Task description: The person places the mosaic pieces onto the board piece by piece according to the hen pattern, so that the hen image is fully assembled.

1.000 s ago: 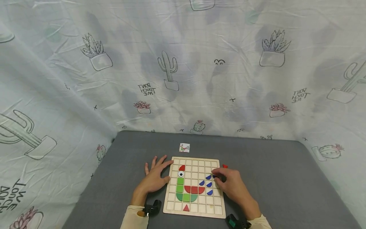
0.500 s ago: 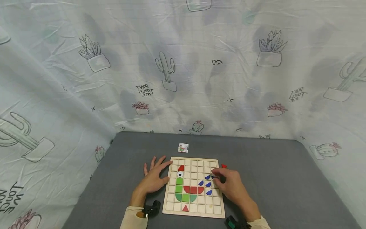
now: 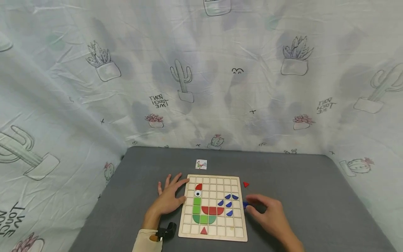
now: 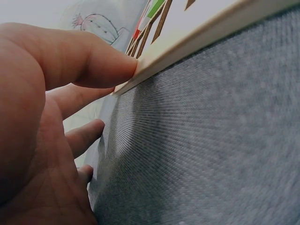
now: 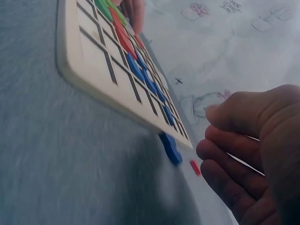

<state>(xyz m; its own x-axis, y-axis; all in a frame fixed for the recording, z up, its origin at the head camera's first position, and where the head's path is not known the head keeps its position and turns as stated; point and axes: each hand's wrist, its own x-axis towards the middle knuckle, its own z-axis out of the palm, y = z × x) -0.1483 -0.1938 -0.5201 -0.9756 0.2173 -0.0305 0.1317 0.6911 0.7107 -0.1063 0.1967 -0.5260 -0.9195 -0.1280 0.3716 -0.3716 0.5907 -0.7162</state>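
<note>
My left hand (image 3: 169,200) has its fingers spread, with thumb and forefinger touching the left edge of the wooden grid board (image 3: 226,229). In the left wrist view the thumb (image 4: 110,68) rests against the board's rim. My right hand (image 3: 267,211) is off the board's right side, thumb and fingers apart around a blue piece (image 3: 245,204). In the right wrist view this blue piece (image 5: 169,147) lies by the board's edge, and the right hand (image 5: 248,154) holds nothing. On the board, several blue half-round pieces (image 3: 228,204) stand right of a red row (image 3: 212,210).
A red triangle (image 3: 246,184) lies on the grey table (image 3: 299,182) beyond the right hand. A small picture card (image 3: 201,164) lies behind the board. Green squares (image 3: 196,210), an eye piece (image 3: 197,193) and another red triangle (image 3: 204,230) sit in the grid.
My right hand has let go of a blue half-round piece in an upper right cell and moved off the board, right and nearer. The blue piece beside the board has come into view. The left hand stays.
</note>
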